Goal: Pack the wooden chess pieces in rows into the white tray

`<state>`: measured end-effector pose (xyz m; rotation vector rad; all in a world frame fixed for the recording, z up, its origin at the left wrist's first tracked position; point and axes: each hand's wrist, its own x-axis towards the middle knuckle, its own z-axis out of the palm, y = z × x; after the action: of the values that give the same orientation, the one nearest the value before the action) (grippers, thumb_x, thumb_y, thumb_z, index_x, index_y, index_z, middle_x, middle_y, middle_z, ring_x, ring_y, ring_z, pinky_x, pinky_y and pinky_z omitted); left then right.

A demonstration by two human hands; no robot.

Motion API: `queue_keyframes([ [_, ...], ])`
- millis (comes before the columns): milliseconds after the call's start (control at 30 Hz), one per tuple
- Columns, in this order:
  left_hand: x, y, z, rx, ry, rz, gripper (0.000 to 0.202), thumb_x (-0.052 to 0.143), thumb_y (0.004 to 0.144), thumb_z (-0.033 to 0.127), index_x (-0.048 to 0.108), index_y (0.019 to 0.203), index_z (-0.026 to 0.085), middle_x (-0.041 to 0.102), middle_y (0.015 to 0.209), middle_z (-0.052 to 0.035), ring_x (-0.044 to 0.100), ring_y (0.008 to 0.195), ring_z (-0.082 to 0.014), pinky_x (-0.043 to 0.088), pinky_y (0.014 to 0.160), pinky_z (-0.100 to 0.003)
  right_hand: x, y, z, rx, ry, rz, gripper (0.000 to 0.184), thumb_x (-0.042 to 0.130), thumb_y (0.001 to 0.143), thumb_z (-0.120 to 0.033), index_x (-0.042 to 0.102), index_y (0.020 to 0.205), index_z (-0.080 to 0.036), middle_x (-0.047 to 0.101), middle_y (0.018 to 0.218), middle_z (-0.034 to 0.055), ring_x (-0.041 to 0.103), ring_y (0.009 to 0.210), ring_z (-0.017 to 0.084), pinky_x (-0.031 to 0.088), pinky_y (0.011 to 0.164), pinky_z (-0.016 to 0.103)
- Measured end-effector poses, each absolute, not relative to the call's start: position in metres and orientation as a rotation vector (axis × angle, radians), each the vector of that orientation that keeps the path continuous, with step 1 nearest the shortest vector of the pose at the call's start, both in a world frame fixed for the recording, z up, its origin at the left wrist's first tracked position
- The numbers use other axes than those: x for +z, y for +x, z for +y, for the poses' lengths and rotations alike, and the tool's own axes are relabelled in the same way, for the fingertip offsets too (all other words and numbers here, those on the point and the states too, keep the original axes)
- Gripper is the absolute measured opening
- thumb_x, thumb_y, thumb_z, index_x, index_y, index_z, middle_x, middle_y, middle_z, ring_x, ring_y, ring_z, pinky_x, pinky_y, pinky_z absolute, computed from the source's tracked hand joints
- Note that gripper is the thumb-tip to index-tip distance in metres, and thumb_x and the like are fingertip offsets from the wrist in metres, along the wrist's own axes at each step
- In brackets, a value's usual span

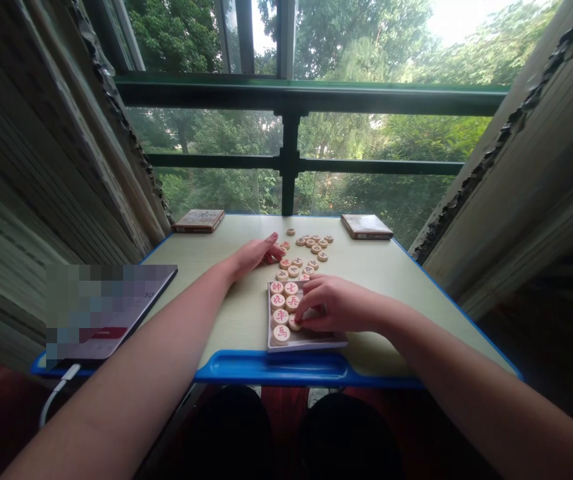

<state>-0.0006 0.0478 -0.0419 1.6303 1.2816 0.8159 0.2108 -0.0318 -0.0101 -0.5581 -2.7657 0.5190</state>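
A small grey tray [311, 343] lies near the table's front edge and holds several round wooden chess pieces [280, 303] with red characters. My right hand [334, 303] rests over the tray's right part, fingers curled down and pinching a piece at its lower middle. More loose pieces [311, 245] are scattered on the table beyond the tray. My left hand [254, 255] reaches to the left edge of that scatter, fingers closed on a piece there.
The pale table [206, 267] has a blue rim with a groove at the front. A tablet [111, 307] with a white cable lies at the front left. Two flat boxes [199, 221] [366, 227] sit at the far corners. A window railing stands behind.
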Motion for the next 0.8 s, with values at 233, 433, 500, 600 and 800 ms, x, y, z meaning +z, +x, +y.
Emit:
queue_keyframes([
  [233, -0.029, -0.001, 0.035, 0.674, 1.717, 1.178, 0.066, 0.068, 0.061, 0.051, 0.059, 0.114, 0.013, 0.060, 0.117, -0.0114, 0.052, 0.108, -0.0237, 0.038, 0.094, -0.033, -0.014, 0.212, -0.028, 0.528, -0.500, -2.767, 0.013, 0.062, 0.076, -0.016, 0.073, 0.082, -0.019, 0.056, 0.067, 0.0012, 0.049, 0.062, 0.010, 0.041, 0.066, 0.023],
  [433, -0.017, -0.017, 0.026, 0.322, 1.833, 1.079, 0.091, 0.076, 0.055, 0.041, 0.037, 0.135, 0.026, 0.029, 0.147, -0.0049, 0.026, 0.134, -0.0274, 0.025, 0.107, -0.036, -0.011, 0.213, -0.029, 0.550, -0.504, -2.775, 0.014, 0.062, 0.076, -0.016, 0.073, 0.083, -0.019, 0.057, 0.068, 0.0012, 0.049, 0.062, 0.010, 0.040, 0.066, 0.024],
  [500, -0.015, -0.020, 0.025, 0.258, 1.884, 1.072, 0.096, 0.076, 0.054, 0.041, 0.032, 0.138, 0.027, 0.023, 0.149, -0.0044, 0.021, 0.136, -0.0274, 0.021, 0.109, -0.036, -0.009, 0.213, -0.031, 0.555, -0.505, -2.765, 0.013, 0.061, 0.077, -0.017, 0.072, 0.083, -0.018, 0.057, 0.068, 0.0012, 0.049, 0.062, 0.010, 0.040, 0.067, 0.024],
  [600, -0.013, -0.022, 0.024, 0.199, 1.977, 1.068, 0.098, 0.076, 0.054, 0.042, 0.030, 0.139, 0.027, 0.023, 0.149, -0.0043, 0.020, 0.136, -0.0271, 0.018, 0.110, -0.035, -0.008, 0.211, -0.033, 0.472, -0.535, -2.695, 0.015, 0.057, 0.081, -0.024, 0.070, 0.088, -0.017, 0.057, 0.074, 0.0037, 0.050, 0.071, 0.014, 0.041, 0.071, 0.028],
  [800, -0.016, -0.023, 0.027, 0.162, 2.092, 1.084, 0.098, 0.076, 0.053, 0.045, 0.032, 0.138, 0.026, 0.025, 0.149, -0.0040, 0.020, 0.136, -0.0289, 0.017, 0.110, -0.036, -0.015, 0.203, -0.034, 0.190, -0.645, -2.625, 0.026, 0.050, 0.086, -0.035, 0.068, 0.096, -0.019, 0.054, 0.085, 0.0080, 0.045, 0.081, 0.019, 0.039, 0.078, 0.035],
])
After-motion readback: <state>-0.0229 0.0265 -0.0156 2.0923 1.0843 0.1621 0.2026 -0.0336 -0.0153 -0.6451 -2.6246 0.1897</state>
